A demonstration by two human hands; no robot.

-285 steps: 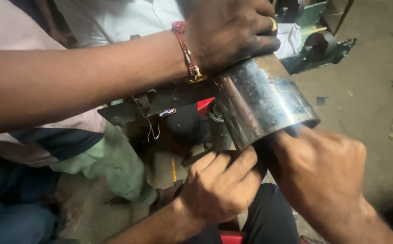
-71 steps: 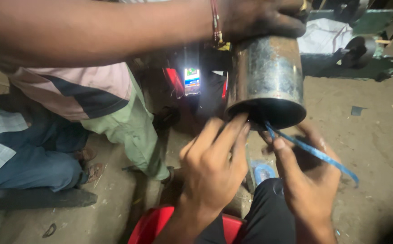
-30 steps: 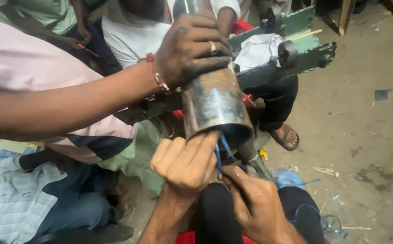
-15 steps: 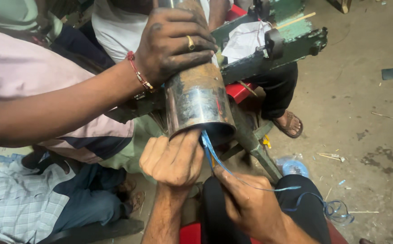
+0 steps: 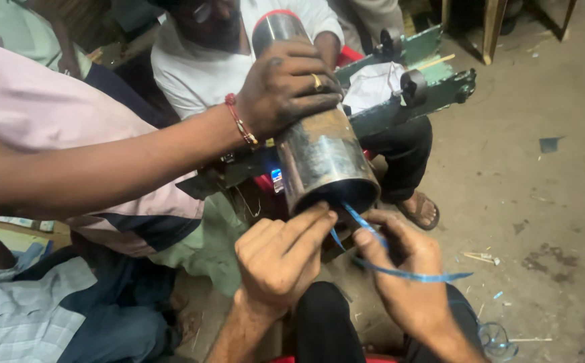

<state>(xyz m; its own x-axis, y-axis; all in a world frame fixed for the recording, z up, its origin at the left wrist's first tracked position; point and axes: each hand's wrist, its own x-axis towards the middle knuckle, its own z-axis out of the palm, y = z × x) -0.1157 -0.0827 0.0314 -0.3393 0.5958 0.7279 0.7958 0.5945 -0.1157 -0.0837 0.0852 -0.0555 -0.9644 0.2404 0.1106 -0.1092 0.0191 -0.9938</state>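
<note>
Leftmost, a co-worker's arm (image 5: 104,161) in a pale pink sleeve reaches across from the left edge of the view, a red thread band (image 5: 240,122) at its wrist. That co-worker's hand (image 5: 285,84), a ring on one finger, closes over the top of a steel cylinder (image 5: 322,151) and holds it tilted, the open lower end facing down toward the camera wearer. The cylinder hangs in the air at the middle of the view, above the floor and in front of a seated person in a white shirt (image 5: 198,67). Below the cylinder's mouth, the wearer's left hand (image 5: 280,259) has its fingers stretched upward, the fingertips (image 5: 319,216) touching the lower rim; its grip is loose and narrow, pressing rather than clasping, and whether it pins the strap underneath I cannot tell. A thin blue plastic strap (image 5: 400,272) comes out of the cylinder's mouth, runs down between the two hands and trails off to the right. The wearer's right hand (image 5: 406,269), just beside the left, has its grip pinched tight on that strap near the rim. Behind the cylinder, toward the upper right, a green metal machine (image 5: 433,91) with small rollers lies across the seated person's lap. Farther right, the dusty concrete floor (image 5: 548,202) carries scattered scraps and blue strap clippings.
</note>
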